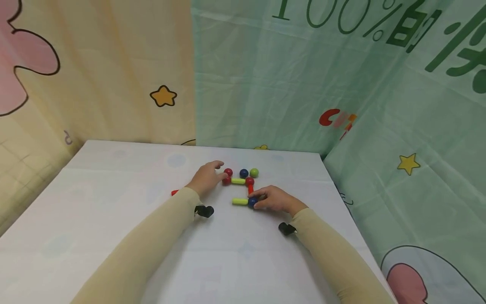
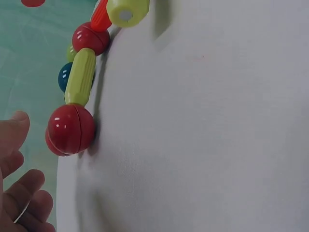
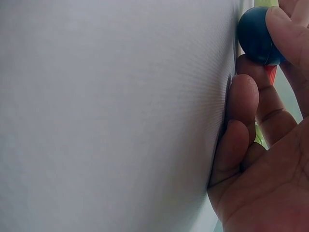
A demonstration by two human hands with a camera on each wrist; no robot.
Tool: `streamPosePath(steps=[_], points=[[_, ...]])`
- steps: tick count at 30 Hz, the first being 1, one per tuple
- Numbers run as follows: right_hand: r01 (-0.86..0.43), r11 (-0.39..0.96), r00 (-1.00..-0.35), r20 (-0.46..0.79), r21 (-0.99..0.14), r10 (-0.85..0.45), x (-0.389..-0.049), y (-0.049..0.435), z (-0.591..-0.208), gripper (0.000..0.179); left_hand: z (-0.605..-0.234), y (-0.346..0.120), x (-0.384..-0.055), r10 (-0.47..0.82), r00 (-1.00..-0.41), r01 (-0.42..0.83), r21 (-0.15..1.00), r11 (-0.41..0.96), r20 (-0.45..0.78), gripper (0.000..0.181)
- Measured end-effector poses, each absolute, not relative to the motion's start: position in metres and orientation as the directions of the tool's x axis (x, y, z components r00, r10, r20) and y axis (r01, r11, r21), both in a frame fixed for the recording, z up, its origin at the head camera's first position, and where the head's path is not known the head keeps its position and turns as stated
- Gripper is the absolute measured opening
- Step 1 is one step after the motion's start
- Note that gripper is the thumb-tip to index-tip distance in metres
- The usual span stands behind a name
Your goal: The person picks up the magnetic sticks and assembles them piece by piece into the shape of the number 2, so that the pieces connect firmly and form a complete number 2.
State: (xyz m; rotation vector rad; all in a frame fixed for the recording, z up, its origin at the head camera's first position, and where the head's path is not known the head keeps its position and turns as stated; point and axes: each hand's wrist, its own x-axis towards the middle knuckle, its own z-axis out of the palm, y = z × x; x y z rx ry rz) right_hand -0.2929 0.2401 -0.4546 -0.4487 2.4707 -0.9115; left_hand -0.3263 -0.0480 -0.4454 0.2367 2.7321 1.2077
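A chain of balls and sticks lies on the table. From a red ball [image 2: 71, 129], a yellow-green stick [image 1: 238, 181] leads to a second red ball [image 1: 249, 181]. A red stick [image 1: 250, 189] continues to a blue ball [image 1: 252, 203], from which another yellow-green stick [image 1: 240, 202] points left. My right hand [image 1: 276, 199] pinches the blue ball between thumb and fingers, as the right wrist view shows. Beside the chain's left red ball is my left hand [image 1: 206, 179], fingers spread; in the left wrist view its thumb is apart from that ball.
Behind the chain sit a loose red ball [image 1: 228, 172], a blue ball [image 1: 244, 173] and a green ball [image 1: 254, 172]. A red piece [image 1: 174, 192] peeks out beside the left sleeve. Printed curtains [image 1: 258, 84] hang behind the white table [image 1: 243, 261].
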Motion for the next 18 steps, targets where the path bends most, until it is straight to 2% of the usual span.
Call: streamPosePath(steps=[11,18], points=[[-0.164,0.742,-0.841,-0.301,-0.65,-0.449,-0.292,0.238,-0.453,0.035,-0.453,-0.043,-0.346,0.187,-0.97,0.013,0.736,0.677,-0.155,0.054],[-0.147,0.74,-0.843,-0.309,-0.657,-0.441,-0.293,0.239,-0.455,0.036,-0.457,-0.028,-0.349,0.206,-0.97,0.07,0.67,0.739,-0.126,0.057]])
